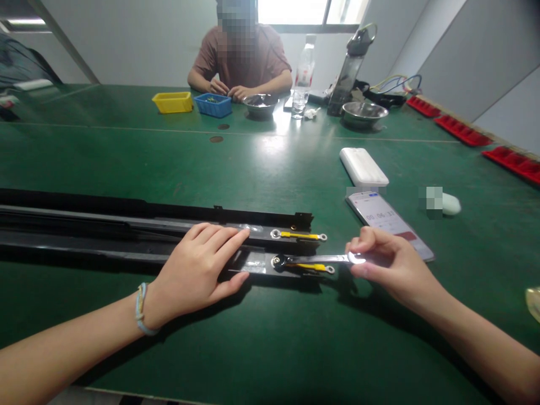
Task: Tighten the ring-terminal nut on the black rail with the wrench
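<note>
Two long black rails [105, 225] lie side by side across the green table [253, 349]. Each rail ends in a short yellow wire with ring terminals, one on the far rail [299, 235] and one on the near rail [317, 268]. My left hand [198, 270] lies flat on the rails with its fingers stretched out, pressing them down. My right hand [386, 264] pinches the handle of a silver wrench [316, 259]. The wrench's head sits on the fastener at the left end of the near yellow wire.
A phone [390, 222] showing a timer and a white case [363, 166] lie just beyond my right hand. Across the table sits another person [242, 62] near a yellow bin [172, 102], a blue bin [213, 104], two metal bowls, bottles and red trays [464, 132].
</note>
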A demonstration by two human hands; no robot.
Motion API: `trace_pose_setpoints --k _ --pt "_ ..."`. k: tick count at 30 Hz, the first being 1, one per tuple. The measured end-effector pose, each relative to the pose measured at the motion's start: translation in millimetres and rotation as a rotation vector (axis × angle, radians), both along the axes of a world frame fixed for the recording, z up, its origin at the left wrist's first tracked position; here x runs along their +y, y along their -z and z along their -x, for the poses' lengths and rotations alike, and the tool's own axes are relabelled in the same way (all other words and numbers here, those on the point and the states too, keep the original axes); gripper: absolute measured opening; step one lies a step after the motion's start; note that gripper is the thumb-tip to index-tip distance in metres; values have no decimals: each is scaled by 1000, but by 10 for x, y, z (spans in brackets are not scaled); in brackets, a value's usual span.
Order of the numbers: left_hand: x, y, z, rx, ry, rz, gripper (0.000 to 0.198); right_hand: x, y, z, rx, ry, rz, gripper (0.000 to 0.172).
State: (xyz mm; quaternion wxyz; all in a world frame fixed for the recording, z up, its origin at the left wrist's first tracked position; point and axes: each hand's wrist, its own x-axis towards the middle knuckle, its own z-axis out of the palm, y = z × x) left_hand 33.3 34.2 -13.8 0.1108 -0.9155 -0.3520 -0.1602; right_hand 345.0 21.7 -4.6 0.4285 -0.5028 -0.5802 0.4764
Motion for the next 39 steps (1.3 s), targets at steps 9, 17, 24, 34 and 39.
trace_pose_setpoints --k 9,17,24,34,39 --pt "53 36 6 -6 10 2 52 68 73 -30 -35 64 38 29" --pt "113 74 11 1 9 9 52 135 101 -6 -82 103 35 28" --pt "147 112 23 1 16 12 53 125 90 -9 -149 91 -39 22" --pt "162 102 -4 3 10 21 52 -53 46 46 21 -76 -97 25" --pt "175 115 -12 -2 10 17 52 -53 65 45 17 -85 -132 25"
